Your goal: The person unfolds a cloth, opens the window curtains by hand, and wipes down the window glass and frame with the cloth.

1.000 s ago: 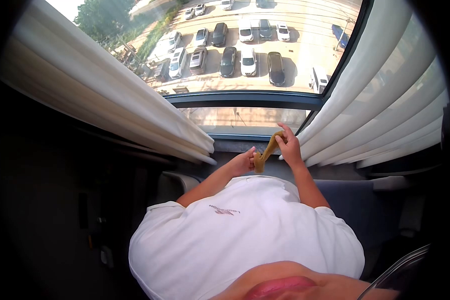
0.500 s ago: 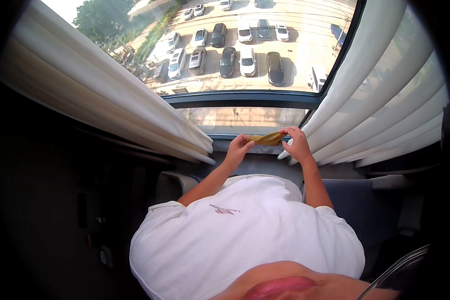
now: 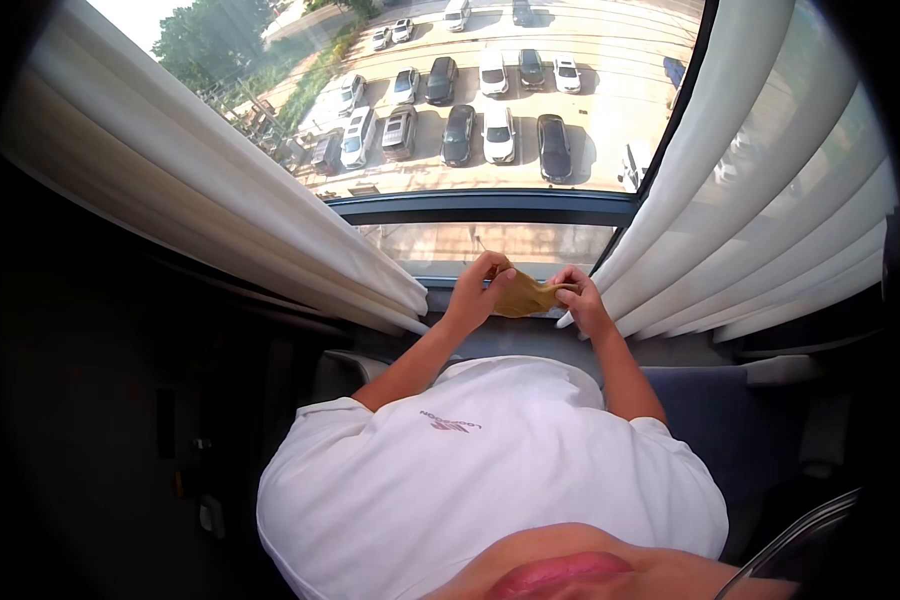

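Note:
A thin, mustard-coloured piece of cloth (image 3: 522, 296) hangs between my two hands in front of the window. My left hand (image 3: 480, 288) pinches its upper left side between thumb and fingers. On the other side, my right hand (image 3: 581, 298) grips the narrow, bunched right end. The cloth is spread wider near my left hand and gathered towards my right. Its exact kind cannot be made out.
A dark window frame (image 3: 480, 208) crosses just beyond my hands. White curtains hang at the left (image 3: 220, 170) and right (image 3: 760, 200). Below on the right is a blue-grey seat (image 3: 695, 400). Parked cars stand outside, far below.
The cloth was stretched in a narrow, twisted strip; now it hangs wider and lower. My left hand has risen slightly, while my right hand has come down and a little inward.

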Action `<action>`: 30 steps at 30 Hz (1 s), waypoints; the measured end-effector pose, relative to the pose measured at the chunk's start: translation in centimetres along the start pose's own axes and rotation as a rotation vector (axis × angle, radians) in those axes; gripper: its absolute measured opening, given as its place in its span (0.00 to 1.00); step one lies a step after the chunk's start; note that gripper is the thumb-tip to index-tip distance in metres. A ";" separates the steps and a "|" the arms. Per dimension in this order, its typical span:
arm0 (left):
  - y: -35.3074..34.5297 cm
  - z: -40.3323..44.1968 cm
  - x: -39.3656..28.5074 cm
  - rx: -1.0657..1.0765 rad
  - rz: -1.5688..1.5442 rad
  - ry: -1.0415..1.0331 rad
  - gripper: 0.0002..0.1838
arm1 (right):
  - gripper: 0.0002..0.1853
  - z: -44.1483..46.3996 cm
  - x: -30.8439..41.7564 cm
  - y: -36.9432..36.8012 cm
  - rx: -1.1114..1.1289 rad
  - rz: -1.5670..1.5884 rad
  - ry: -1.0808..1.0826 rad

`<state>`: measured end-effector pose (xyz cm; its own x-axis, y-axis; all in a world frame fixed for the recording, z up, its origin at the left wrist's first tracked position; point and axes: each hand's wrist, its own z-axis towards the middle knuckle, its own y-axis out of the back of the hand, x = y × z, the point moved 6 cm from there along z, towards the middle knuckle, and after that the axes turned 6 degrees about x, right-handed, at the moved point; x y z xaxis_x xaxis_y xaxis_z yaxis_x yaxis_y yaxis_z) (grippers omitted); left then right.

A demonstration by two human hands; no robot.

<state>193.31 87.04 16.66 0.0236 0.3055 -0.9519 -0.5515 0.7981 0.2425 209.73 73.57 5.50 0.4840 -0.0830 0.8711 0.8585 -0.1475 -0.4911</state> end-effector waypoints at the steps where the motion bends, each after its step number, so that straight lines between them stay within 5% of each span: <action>1: 0.0 0.2 -1.2 -0.002 0.041 0.025 0.07 | 0.20 0.0 -0.3 -1.0 0.039 0.107 0.007; 6: -0.4 1.4 -4.8 -0.006 0.116 0.019 0.08 | 0.37 1.2 -3.6 -5.3 0.304 0.420 -0.084; 11: -0.2 2.0 -5.4 0.054 0.157 0.056 0.06 | 0.36 1.8 -4.8 -5.4 0.292 0.367 -0.094; 16: 0.0 2.0 -6.4 0.077 -0.142 0.018 0.07 | 0.38 1.9 -3.5 -4.2 0.306 0.396 -0.029; 25: -1.0 2.1 -9.9 0.264 -0.323 -0.026 0.05 | 0.53 2.5 -3.0 -8.1 0.595 0.329 -0.140; 30: 0.4 2.8 -9.3 0.200 -0.389 -0.050 0.05 | 0.45 1.9 -3.3 -7.4 0.335 0.363 -0.127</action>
<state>195.17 85.95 26.12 0.2408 -0.0171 -0.9704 -0.3217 0.9419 -0.0964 202.10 76.81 6.29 0.7598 0.0535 0.6480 0.6285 0.1949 -0.7530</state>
